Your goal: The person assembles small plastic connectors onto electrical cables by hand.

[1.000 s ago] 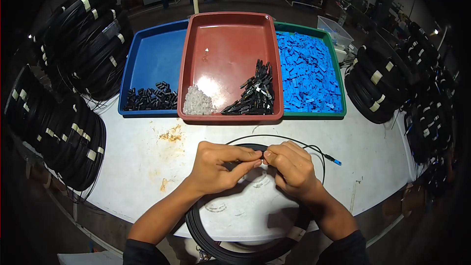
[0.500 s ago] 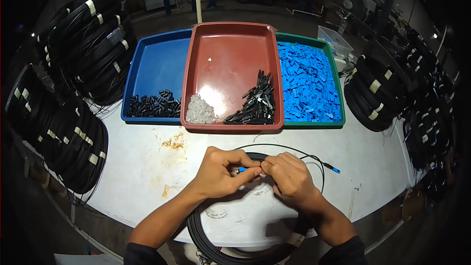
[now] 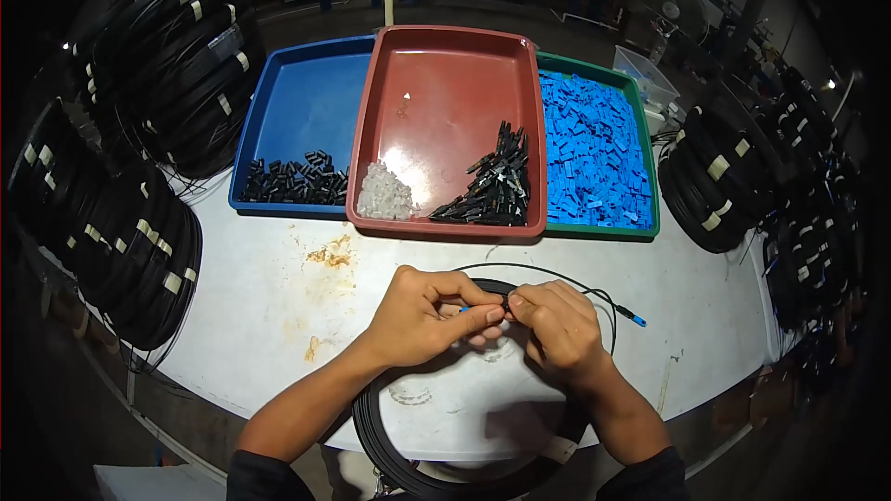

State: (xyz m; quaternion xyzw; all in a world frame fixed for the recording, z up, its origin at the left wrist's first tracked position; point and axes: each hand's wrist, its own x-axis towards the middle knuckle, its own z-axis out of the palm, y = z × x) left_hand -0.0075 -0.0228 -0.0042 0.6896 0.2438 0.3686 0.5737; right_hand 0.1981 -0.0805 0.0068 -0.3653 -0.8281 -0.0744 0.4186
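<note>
Over the far side of a black cable coil (image 3: 369, 431), my two hands meet fingertip to fingertip. My left hand (image 3: 429, 317) is closed in a pinch on a cable connector, whose blue tip (image 3: 464, 309) peeks out between the fingers. A small dark part of it shows where the fingertips meet. Thumb and fingers of my right hand (image 3: 561, 325) are pressed together at that dark part; the fingers cover most of it. To the right of my right hand, the coil's other cable end lies on the table, carrying a blue-tipped connector (image 3: 633, 317).
Beyond my hands stand a blue tray (image 3: 306, 83) of short black sleeves, a red tray (image 3: 445, 74) with clear-white pieces and black connector parts, and a green tray (image 3: 653, 195) full of blue pieces. Stacked cable coils (image 3: 130, 269) flank the white table (image 3: 251, 315), with more coils (image 3: 719, 181) at right.
My fingers have shifted slightly: less of the blue tip shows at my left hand, and a dark part now shows between the fingertips. The whole view has tilted a little.
</note>
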